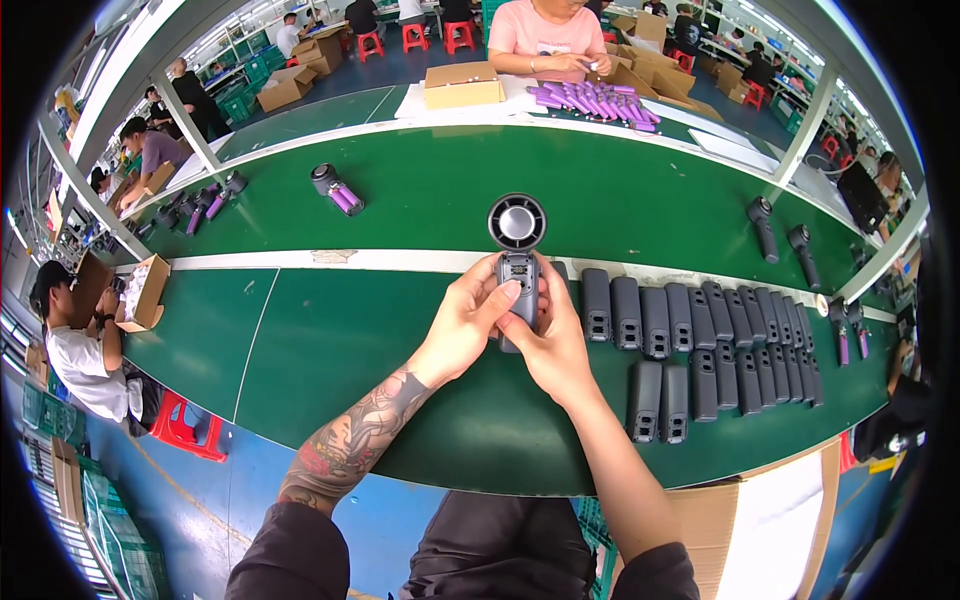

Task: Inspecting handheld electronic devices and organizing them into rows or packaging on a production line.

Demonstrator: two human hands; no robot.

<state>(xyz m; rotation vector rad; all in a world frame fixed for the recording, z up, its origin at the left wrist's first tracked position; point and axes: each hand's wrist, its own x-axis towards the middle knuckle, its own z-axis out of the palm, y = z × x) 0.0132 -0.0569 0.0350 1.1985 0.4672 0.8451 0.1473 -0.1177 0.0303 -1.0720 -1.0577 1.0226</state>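
Observation:
A dark grey handheld fan stands upright between my two hands, its round head with the silver centre pointing away from me. My left hand wraps the handle from the left, thumb pressed on its front. From the other side my right hand grips the lower handle, its thumb also across the front. Fingers cover much of the handle. Right of my hands, dark grey handle casings lie side by side in two rows on the green table.
On the green belt beyond lie a fan with purple batteries and two dark fans at right. Across it, a person in pink sits behind a purple pile and a cardboard box. Another person works at far left.

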